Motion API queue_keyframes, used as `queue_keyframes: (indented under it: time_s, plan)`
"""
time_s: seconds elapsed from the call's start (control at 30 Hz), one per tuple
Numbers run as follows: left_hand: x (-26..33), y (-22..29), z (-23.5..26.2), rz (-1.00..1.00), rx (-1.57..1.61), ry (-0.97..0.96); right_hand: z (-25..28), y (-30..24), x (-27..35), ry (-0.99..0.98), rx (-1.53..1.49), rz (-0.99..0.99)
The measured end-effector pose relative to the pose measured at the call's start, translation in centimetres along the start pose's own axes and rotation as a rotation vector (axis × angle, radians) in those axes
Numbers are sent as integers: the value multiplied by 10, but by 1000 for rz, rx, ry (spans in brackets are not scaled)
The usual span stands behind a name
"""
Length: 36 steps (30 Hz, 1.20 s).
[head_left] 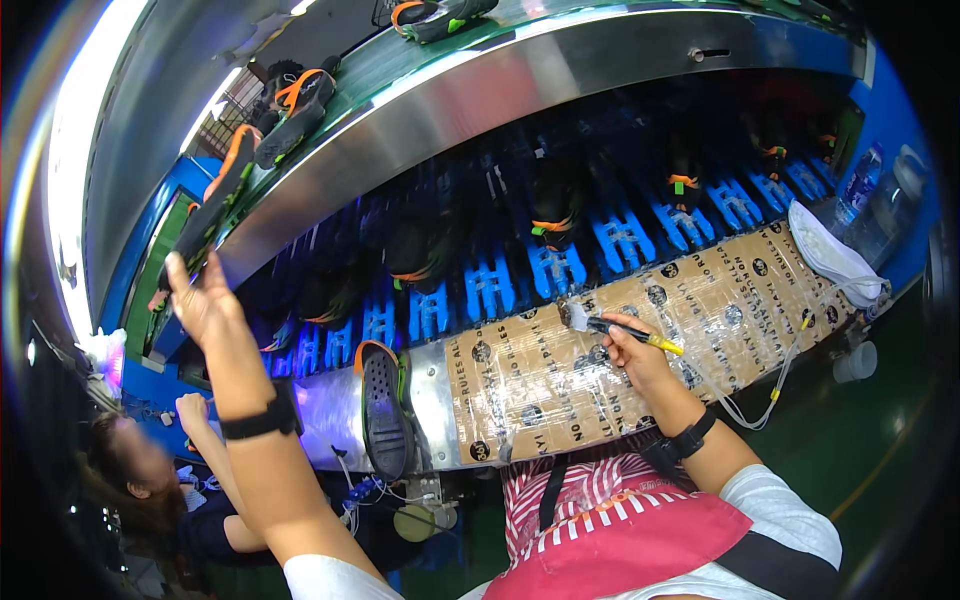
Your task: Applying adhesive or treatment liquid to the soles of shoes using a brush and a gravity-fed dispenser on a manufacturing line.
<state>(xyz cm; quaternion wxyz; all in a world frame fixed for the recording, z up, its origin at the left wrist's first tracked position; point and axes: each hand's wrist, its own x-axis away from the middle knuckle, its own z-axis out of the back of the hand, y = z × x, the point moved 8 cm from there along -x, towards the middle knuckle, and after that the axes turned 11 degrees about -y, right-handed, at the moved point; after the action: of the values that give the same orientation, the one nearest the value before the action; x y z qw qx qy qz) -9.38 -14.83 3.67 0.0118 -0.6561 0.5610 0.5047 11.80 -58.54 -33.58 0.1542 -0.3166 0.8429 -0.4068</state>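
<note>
Left hand [200, 300] reaching up at upper left, fingers spread, touching shoe [215, 215] on green conveyor [400, 60]. Right hand [630, 355] at centre clenching yellow-handled brush [610, 325] over taped desk [720, 300]. Step: likely fetching shoe; next move needs firm grasp.

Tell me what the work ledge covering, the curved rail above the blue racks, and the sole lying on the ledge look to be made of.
Ledge covering: looks like brown cardboard wrapped in clear tape or film; it glints and wrinkles.
Curved rail: brushed metal, probably steel; grey with long bright reflections.
Sole: dark, matte, patterned with small holes, orange-edged; likely rubber or foam, hard to tell.
The right hand holds a small brush over the covering.
</note>
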Motion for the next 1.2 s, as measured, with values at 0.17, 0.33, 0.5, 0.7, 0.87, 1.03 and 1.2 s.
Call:
queue_keyframes:
  time_s: [0.17, 0.33, 0.5, 0.7, 0.87, 1.03, 1.2]
  plan:
    - [-13, -40, -12, 2, -810, 18, 0, 2, 0, -9, 14, -11]
    - [-29, -32, -42, -69, -1403, 16, -3, 2, 1, -36, 80, -20]
    - [-54, -44, -51, 162, -1626, 2, -2, 1, 1, -17, 124, -22]
    - [-72, -53, -37, 260, -1656, 122, -6, 1, 2, -18, 129, -48]
    - [-91, -54, -20, 310, -1693, 191, -8, -1, 3, 4, 146, -66]
    - [-110, -53, -6, 331, -1788, 182, -9, -2, 4, 3, 187, -58]
    - [-131, -47, 44, 197, -1452, 280, -8, -2, 6, 18, 172, -69]
